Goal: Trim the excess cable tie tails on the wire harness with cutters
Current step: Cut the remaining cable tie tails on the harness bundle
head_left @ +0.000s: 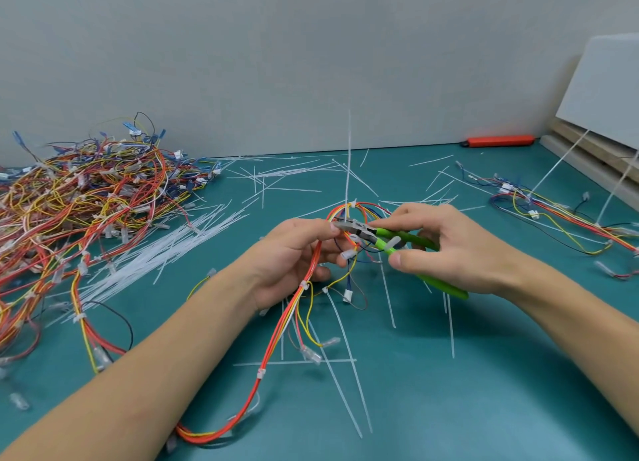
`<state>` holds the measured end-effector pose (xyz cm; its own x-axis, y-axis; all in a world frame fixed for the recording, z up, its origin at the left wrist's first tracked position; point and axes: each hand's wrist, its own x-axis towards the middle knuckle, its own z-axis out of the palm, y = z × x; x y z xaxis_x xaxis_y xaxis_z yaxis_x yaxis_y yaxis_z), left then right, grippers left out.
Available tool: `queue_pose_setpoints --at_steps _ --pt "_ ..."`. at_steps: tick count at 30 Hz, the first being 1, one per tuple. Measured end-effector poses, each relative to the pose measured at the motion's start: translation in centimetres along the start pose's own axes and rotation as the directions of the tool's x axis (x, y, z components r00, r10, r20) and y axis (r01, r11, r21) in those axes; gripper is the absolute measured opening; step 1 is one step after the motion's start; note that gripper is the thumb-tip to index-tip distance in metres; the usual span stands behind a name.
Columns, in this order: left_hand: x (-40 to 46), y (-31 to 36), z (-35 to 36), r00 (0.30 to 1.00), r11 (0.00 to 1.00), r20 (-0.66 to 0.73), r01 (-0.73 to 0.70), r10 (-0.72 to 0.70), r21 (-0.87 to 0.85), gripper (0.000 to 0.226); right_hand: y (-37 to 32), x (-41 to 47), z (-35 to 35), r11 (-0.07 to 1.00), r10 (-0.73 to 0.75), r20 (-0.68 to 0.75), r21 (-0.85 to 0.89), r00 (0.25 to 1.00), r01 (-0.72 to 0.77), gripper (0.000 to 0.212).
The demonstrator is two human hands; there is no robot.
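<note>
My left hand (294,256) grips a wire harness (276,336) of red, orange and yellow wires, held just above the teal mat. The harness loops upward beyond my fingers, and a long white cable tie tail (348,159) stands straight up from the top of that loop. My right hand (446,249) holds green-handled cutters (387,239), fingers curled round the handles. The metal jaws point left and sit at the wires right beside my left fingertips. Whether a tie lies between the jaws is unclear.
A big tangled pile of harnesses (83,204) fills the left side. Cut and loose white cable ties (166,249) litter the teal mat (449,391). Another harness (553,211) lies at right. A red tool (498,140) rests by the wall, near a tilted white board (605,87).
</note>
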<state>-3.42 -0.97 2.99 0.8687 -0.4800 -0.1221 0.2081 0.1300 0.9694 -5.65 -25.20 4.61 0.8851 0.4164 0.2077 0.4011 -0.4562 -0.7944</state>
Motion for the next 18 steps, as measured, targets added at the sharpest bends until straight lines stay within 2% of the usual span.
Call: queue_pose_setpoints --at_steps 5,7,11,14,18 --pt "0.06 -0.19 0.15 1.000 0.996 -0.026 0.012 -0.014 -0.089 0.015 0.06 0.02 -0.08 0.984 -0.003 -0.009 -0.180 1.000 0.001 0.063" --pt "0.07 -0.18 0.17 0.999 0.995 -0.030 0.023 -0.026 -0.098 0.006 0.02 -0.11 0.03 0.958 -0.034 0.026 -0.284 0.999 0.040 0.076" --pt "0.19 -0.30 0.07 0.997 0.987 -0.055 0.052 -0.061 -0.150 0.005 0.20 -0.26 0.09 0.914 -0.047 0.097 -0.398 0.994 0.082 0.098" --pt "0.14 -0.26 0.11 0.995 0.984 -0.066 0.063 -0.074 -0.165 0.006 0.25 -0.24 0.08 0.901 -0.035 0.099 -0.427 0.994 0.074 0.095" --pt "-0.04 0.03 0.01 0.997 0.983 -0.038 0.061 -0.068 -0.175 0.008 0.21 -0.15 0.34 0.936 -0.065 0.019 -0.346 0.998 0.068 0.082"
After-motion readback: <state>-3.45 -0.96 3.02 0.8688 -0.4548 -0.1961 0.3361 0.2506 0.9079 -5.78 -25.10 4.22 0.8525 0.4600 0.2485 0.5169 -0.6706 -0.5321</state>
